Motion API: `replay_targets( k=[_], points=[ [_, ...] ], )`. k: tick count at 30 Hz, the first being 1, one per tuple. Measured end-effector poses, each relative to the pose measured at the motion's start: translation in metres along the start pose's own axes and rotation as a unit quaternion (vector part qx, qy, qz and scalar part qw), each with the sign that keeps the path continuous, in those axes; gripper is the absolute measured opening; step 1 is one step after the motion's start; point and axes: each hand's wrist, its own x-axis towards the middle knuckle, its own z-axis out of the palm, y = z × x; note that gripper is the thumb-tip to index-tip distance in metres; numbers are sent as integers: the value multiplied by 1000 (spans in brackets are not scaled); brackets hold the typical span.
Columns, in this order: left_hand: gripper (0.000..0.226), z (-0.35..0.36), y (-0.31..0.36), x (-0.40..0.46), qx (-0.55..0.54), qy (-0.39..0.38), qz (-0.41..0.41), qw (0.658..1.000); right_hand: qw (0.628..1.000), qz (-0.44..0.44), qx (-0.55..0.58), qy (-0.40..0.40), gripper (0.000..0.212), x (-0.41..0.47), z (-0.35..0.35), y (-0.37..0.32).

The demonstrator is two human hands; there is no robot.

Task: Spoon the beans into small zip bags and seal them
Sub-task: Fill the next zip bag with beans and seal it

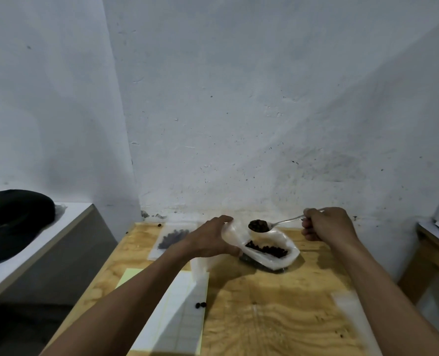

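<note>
Here our right hand's fingers (pixel 313 223) pinch a spoon (pixel 277 223) heaped with beans (pixel 258 225) above the open zip bag (pixel 270 249), which our left hand (pixel 210 238) grips. No writing is legible. The plywood counter (pixel 277 304) meets a scuffed white wall (pixel 239 111).

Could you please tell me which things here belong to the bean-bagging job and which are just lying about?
In use: spoon of beans, open bag, filled bag, left hand, right hand.
Lying about: black cap, yellow paper, two stray beans.
</note>
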Motion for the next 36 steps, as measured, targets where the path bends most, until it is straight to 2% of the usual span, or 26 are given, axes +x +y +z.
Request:
replay_targets(
  k=[3,7,11,14,17,20,23,27,32,36],
  points=[
    [99,0,1,-1,-26,8,-6,1000,998,-48,-31,-27,29,-11,16,-8],
    [99,-3,-1,-5,-29,17,-10,999,981,-169,-80,-56,29,-24,34,-12],
    [96,-8,-4,-8,-20,20,-13,1000,967,-233,-105,1,29,-24,32,-11],
    [94,-8,-3,-7,-34,-1,-36,999,941,-248,-222,65,32,-18,18,-7],
    [89,-4,4,-4,-82,-35,-49,995,916,-223,-321,93,34,-15,8,6],
    [100,6,14,2,-130,-71,-55,988,909,-193,-357,98,41,-18,10,26],
    [97,11,29,4,-175,-54,-54,982,935,-139,-317,79,48,-20,18,49],
    [58,11,40,5,-173,-42,-37,983,986,-3,-158,59,41,-20,26,68],
    [89,-3,25,-1,-84,-4,-36,996,992,22,-110,53,36,-17,15,57],
    [95,-9,8,-6,-53,-7,-43,998,994,30,-82,68,34,-11,3,38]
  ],
)
